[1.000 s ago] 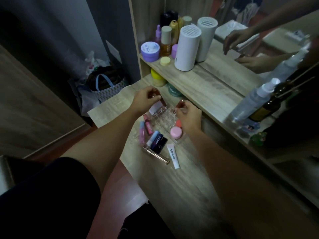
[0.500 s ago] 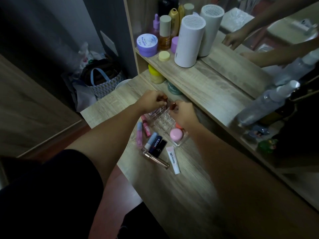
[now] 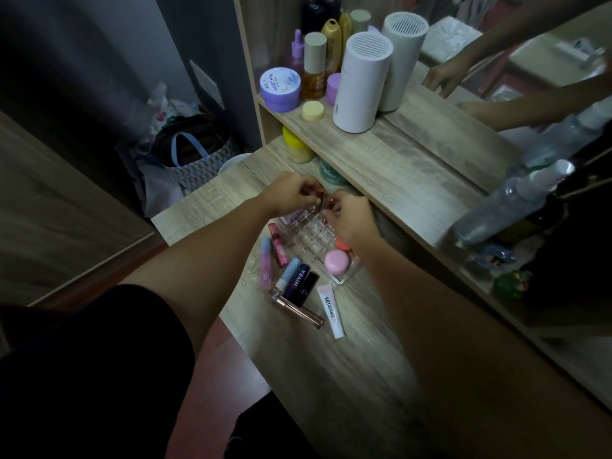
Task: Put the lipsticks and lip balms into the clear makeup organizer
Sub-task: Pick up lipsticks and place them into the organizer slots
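Observation:
The clear makeup organizer (image 3: 311, 238) sits on the wooden desk, with a pink round balm (image 3: 336, 262) and an orange one (image 3: 343, 244) in its near end. My left hand (image 3: 291, 193) pinches a reddish-brown lipstick (image 3: 317, 189) above the organizer's far end. My right hand (image 3: 351, 217) holds another small reddish lipstick (image 3: 331, 202) right beside it. Loose on the desk lie two pink lip tubes (image 3: 266, 265), a light blue balm (image 3: 288, 273), a NIVEA stick (image 3: 298, 283), a black lipstick (image 3: 308, 288), a rose-gold tube (image 3: 298, 309) and a white Panteno Lips tube (image 3: 331, 309).
A raised shelf (image 3: 397, 167) behind the organizer carries a white cylinder (image 3: 361, 81), purple jar (image 3: 280, 89), bottles and spray bottles (image 3: 510, 200). A yellow-lidded jar (image 3: 296, 144) and a green jar (image 3: 328, 170) stand under it. A mirror (image 3: 530, 61) reflects my arms. Bags (image 3: 185, 154) lie on the floor at left.
Both hands have come together over the organizer's far end, each with its lipstick. The camera has tilted slightly.

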Motion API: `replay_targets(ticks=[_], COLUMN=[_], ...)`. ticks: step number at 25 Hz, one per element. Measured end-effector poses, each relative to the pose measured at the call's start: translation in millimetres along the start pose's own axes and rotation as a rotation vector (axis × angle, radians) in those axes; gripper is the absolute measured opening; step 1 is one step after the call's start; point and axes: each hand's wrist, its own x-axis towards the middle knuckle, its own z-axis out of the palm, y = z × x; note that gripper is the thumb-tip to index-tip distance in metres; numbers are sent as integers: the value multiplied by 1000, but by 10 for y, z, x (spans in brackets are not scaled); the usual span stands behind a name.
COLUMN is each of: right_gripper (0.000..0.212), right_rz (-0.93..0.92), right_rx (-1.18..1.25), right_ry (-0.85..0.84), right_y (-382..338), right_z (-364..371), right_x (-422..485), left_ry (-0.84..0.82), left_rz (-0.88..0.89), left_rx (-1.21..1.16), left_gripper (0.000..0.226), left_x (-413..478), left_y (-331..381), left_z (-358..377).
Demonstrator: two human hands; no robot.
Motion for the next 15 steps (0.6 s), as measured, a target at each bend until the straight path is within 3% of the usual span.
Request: replay_targets(ticks=[8, 12, 15], right_gripper=[34, 30, 31], right_rz=[78, 142, 85], right_rx=[-107, -159, -155], right_ry=[59, 94, 96], right_y=[-9, 34, 68], right_z=[-23, 0, 103], right_x=[-106, -321, -559], left_ry=[1, 88, 177], left_rz=[1, -113, -225], left_rx=[29, -69, -82], left_gripper=[43, 34, 22], left_x=[-66, -349, -714], left_y=[10, -135, -271], left_z=[-33, -102, -65])
